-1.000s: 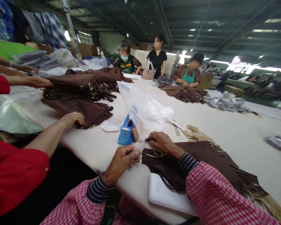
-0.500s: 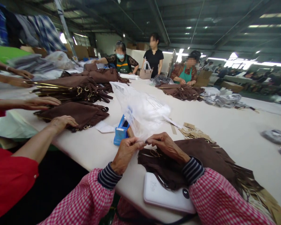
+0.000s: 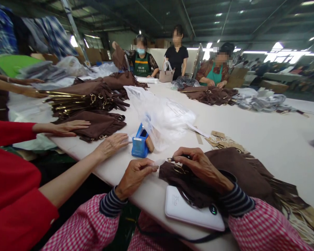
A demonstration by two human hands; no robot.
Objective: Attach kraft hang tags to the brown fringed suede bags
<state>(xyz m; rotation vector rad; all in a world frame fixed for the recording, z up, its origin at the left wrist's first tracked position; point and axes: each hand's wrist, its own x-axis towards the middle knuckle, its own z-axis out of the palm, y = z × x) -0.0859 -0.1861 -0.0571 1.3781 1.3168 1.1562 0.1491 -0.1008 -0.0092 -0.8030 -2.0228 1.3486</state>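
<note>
The left hand (image 3: 134,176) pinches a small clear strip (image 3: 157,162), tape or film, I cannot tell which, between thumb and fingertips. The right hand (image 3: 199,165) is closed on a thin dark piece (image 3: 178,158) at the near-left corner of the brown suede fringed bag (image 3: 240,172), which lies on the white table (image 3: 272,139) right of a white flat power bank (image 3: 191,211). Half a second ago both hands met at the edge of the clear plastic bag (image 3: 164,116); now they are lower and apart, so the work sits at the brown bag's corner. A co-worker's hand (image 3: 111,144) has come to rest beside the blue tape dispenser (image 3: 139,143).
</note>
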